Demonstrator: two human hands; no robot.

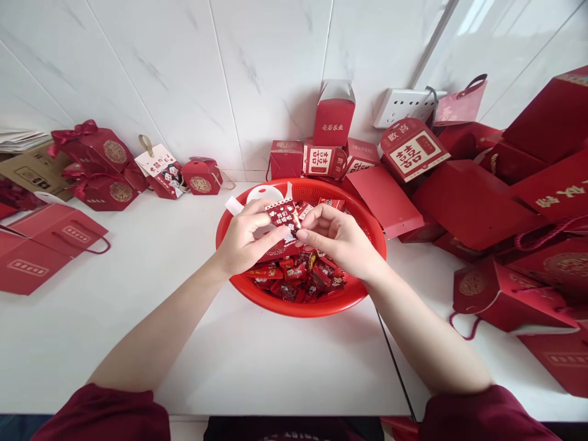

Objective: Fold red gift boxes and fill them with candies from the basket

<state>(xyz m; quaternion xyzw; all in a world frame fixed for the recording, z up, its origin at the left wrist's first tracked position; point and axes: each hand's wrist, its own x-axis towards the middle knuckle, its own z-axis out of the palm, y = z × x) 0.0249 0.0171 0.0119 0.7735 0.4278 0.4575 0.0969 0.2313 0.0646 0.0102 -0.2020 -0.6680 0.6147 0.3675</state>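
Above the red plastic basket (pixel 298 310), a small dark red packet (pixel 282 215) with white lettering and a cartoon print is held up. My left hand (pixel 250 236) pinches its left and lower part between thumb and fingers. The curled fingers of my right hand (pixel 333 236) press at the packet's right edge. Wrapped candies (pixel 298 275) in red and brown fill the front of the basket. Behind my left hand, a white tag or lid with a hole (pixel 265 194) shows in the basket; what it belongs to is partly hidden.
Red gift boxes with ribbons (pixel 103 162) and an open red box (pixel 41 245) stand at the left. Behind the basket is an upright open box (pixel 334 119). Many red boxes (pixel 482 190) pile up at the right, near a white power strip (pixel 407 105) by the tiled wall.
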